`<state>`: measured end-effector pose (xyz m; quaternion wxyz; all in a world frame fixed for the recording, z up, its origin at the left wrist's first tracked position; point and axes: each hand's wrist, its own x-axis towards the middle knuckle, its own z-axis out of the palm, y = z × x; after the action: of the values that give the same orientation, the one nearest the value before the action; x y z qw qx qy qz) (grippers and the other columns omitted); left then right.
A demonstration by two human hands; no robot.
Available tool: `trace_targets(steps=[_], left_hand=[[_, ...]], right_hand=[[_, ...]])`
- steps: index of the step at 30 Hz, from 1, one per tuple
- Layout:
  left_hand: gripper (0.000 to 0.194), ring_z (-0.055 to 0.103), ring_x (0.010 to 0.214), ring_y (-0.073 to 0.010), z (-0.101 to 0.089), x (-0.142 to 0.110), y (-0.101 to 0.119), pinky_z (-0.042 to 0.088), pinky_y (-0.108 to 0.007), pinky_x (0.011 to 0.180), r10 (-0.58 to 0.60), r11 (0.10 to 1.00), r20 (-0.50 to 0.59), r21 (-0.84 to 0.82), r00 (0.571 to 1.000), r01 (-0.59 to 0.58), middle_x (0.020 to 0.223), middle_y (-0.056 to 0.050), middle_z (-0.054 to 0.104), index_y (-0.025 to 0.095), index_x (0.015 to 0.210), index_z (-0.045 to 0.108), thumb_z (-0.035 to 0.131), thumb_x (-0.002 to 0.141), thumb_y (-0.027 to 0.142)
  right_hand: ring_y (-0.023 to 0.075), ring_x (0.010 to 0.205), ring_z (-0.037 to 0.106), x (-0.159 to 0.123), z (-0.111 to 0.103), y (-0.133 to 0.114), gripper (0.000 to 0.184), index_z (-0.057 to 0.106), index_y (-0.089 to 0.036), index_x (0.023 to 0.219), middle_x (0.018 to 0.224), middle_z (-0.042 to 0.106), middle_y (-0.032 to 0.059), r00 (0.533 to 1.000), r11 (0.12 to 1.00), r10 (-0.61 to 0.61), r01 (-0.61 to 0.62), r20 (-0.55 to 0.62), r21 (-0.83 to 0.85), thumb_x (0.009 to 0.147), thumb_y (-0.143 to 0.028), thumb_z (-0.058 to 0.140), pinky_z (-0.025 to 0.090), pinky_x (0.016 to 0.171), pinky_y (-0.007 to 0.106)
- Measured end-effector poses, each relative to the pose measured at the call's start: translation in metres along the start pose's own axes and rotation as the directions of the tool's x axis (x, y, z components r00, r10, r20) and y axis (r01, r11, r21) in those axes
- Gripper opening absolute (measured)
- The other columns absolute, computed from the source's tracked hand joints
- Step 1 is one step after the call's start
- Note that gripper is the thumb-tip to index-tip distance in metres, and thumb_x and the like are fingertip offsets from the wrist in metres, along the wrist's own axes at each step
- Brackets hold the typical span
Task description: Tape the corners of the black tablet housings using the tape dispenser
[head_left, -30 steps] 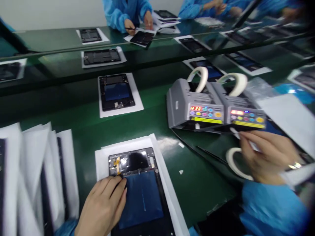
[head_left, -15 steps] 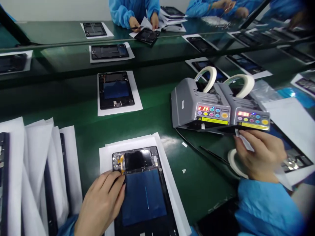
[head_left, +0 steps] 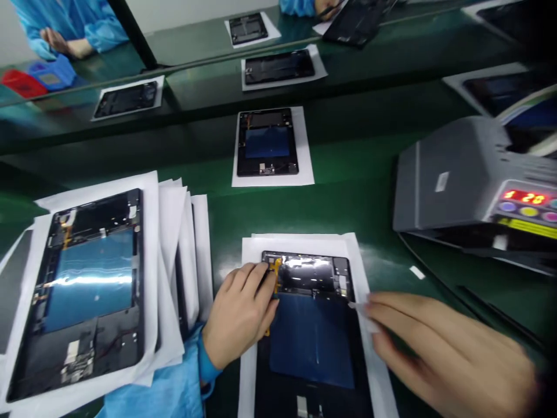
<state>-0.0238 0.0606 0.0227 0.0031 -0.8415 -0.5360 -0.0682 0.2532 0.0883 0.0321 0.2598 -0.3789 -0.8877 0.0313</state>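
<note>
An opened tablet (head_left: 313, 400) with a blue battery (head_left: 311, 342) lies on white sheets in front of me. My left hand (head_left: 239, 307) rests at its upper left edge, fingers curled and close together beside an orange flex cable (head_left: 277, 273). What lies under those fingertips is hidden. Between thumb and fingers, my right hand (head_left: 439, 342) pinches a short piece of whitish tape (head_left: 364, 313) over the tablet's right edge. This hand is slightly blurred.
To the left, another opened tablet (head_left: 117, 322) tops a stack of paper-wrapped ones. A grey tape dispenser (head_left: 448, 174) stands at right, with black tweezers (head_left: 500, 316) before it. Further tablets, including one (head_left: 267, 142) straight ahead, lie on paper. A person's hands (head_left: 65, 43) show beyond blue and red bins (head_left: 52, 72).
My right hand has moved left from the tape dispenser to the tablet, carrying the tape. The view has swung left, showing more of the left stack. My left hand stays at the tablet's edge.
</note>
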Motion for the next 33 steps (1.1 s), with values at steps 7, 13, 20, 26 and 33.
trace_targets(steps=[7, 13, 20, 26, 33], left_hand=[[0.048, 0.047, 0.126, -0.0291, 0.012, -0.005, -0.008, 0.04, -0.043, 0.103, -0.042, 0.996, 0.065, -0.069, 0.997, 0.047, 0.14, -0.011, 0.054, 0.014, 0.135, 0.053, 0.049, 0.096, 0.04], [0.047, 0.047, 0.124, -0.0287, 0.017, -0.007, -0.008, 0.038, -0.044, 0.103, -0.03, 0.995, 0.061, -0.089, 0.998, 0.036, 0.145, -0.008, 0.05, 0.014, 0.137, 0.053, 0.042, 0.098, 0.04], [0.048, 0.045, 0.125, -0.0293, 0.017, -0.008, -0.007, 0.037, -0.044, 0.102, -0.039, 0.993, 0.063, -0.107, 0.997, 0.045, 0.146, -0.009, 0.049, 0.013, 0.138, 0.051, 0.041, 0.099, 0.039], [0.047, 0.046, 0.124, -0.0289, 0.018, -0.008, -0.006, 0.037, -0.044, 0.103, -0.048, 0.992, 0.056, -0.116, 0.997, 0.055, 0.146, -0.008, 0.05, 0.013, 0.137, 0.053, 0.041, 0.099, 0.038], [0.044, 0.047, 0.123, -0.0286, 0.016, -0.006, -0.005, 0.038, -0.044, 0.102, -0.063, 0.992, 0.031, -0.109, 0.998, 0.066, 0.141, -0.007, 0.054, 0.013, 0.132, 0.056, 0.046, 0.096, 0.037]], right_hand=[[0.017, 0.083, 0.066, 0.083, 0.079, -0.027, 0.014, 0.062, -0.017, 0.098, 0.094, 0.07, 0.0042, 0.997, 0.997, -0.079, 0.079, -0.015, 0.004, 0.087, -0.011, 0.057, 0.052, 0.074, 0.03], [0.0169, 0.079, 0.065, 0.077, 0.094, -0.023, 0.013, 0.062, -0.016, 0.097, 0.09, 0.069, 0.0048, 0.994, 0.994, -0.105, 0.105, 0.007, 0.026, 0.085, -0.011, 0.062, 0.051, 0.075, 0.03], [0.0174, 0.08, 0.065, 0.078, 0.096, -0.022, 0.014, 0.062, -0.018, 0.097, 0.09, 0.07, 0.0044, 0.993, 0.993, -0.117, 0.116, 0.022, 0.03, 0.085, -0.011, 0.062, 0.05, 0.074, 0.03], [0.0165, 0.079, 0.062, 0.078, 0.097, -0.02, 0.008, 0.065, -0.017, 0.095, 0.093, 0.07, 0.0054, 0.986, 0.987, -0.161, 0.161, 0.052, -0.007, 0.089, -0.015, 0.059, 0.048, 0.073, 0.03], [0.0198, 0.086, 0.061, 0.077, 0.089, -0.028, 0.018, 0.07, -0.013, 0.098, 0.099, 0.068, 0.0091, 0.965, 0.961, -0.214, 0.236, 0.152, -0.146, 0.091, -0.014, 0.053, 0.047, 0.072, 0.032]])
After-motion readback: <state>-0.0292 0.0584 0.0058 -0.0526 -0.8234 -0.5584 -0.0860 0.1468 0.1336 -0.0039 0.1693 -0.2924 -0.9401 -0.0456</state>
